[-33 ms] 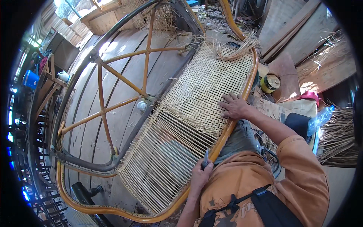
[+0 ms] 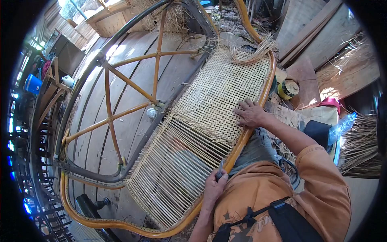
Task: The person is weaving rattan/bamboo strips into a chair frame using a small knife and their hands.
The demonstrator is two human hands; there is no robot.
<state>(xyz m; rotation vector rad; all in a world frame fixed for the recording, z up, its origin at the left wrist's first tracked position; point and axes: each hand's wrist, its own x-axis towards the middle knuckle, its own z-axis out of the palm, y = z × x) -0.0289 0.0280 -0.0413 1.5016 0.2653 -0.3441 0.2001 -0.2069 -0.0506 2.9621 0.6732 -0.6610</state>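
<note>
wooden floor planks (image 2: 133, 80) run under everything, with bundles of dry cane strips (image 2: 363, 141) lying at the right side. on this floor lies a big rattan frame (image 2: 258, 117), and inside its curved rim is the cane seat panel (image 2: 209, 117): the upper part is already woven in a fine mesh, the lower part has only parallel strands stretched across.

the right hand (image 2: 250, 113) lies flat on the woven mesh, just beside the right rim of the frame. its fingers are spread a little and stretched out, pressing on the weave, and they hold nothing.

the left hand (image 2: 213, 186) is lower, at the same rim where the open strands end. its fingers are curled together around a small dark tool (image 2: 220, 169), whose thin tip points up to the strands. what kind of tool it is i cannot tell.

at the top end of the panel loose cane ends (image 2: 254, 52) stick out in a bunch. left of the panel, thin orange rattan bars (image 2: 129, 84) cross inside a dark curved tube (image 2: 92, 64). a yellow tin (image 2: 288, 89) stands near the frame on the right, and a clear plastic bottle (image 2: 342, 126) lies further right.
</note>
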